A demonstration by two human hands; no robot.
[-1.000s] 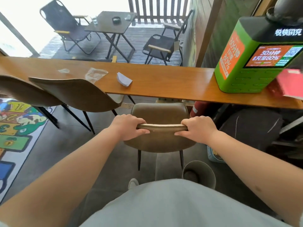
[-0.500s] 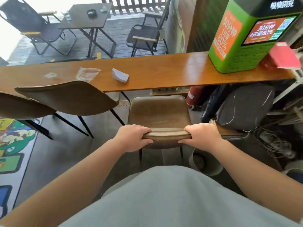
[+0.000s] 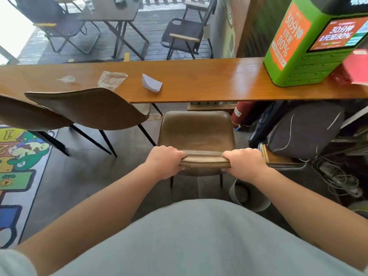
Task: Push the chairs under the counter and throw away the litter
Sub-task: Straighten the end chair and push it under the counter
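Observation:
A brown leather chair [image 3: 196,134] stands in front of me, facing the long wooden counter [image 3: 209,84]. My left hand [image 3: 164,163] and my right hand [image 3: 244,163] both grip the top edge of its backrest. The seat's front edge lies just at the counter's near edge. Two more brown chairs [image 3: 87,108] stand to the left, turned away from the counter. Litter lies on the counter: a folded white paper [image 3: 151,84], a crumpled clear wrapper [image 3: 112,79] and a smaller clear scrap [image 3: 66,79].
A grey waste bin [image 3: 249,196] stands on the floor right of the chair's legs. A green charging station [image 3: 310,40] sits on the counter's right end, with a dark cushion [image 3: 304,130], boxes and cables beneath. A colourful play mat [image 3: 18,168] covers the floor at left.
The chair I hold has slid forward toward the counter, and my view has shifted closer to the counter. Both hands keep their grip on the backrest.

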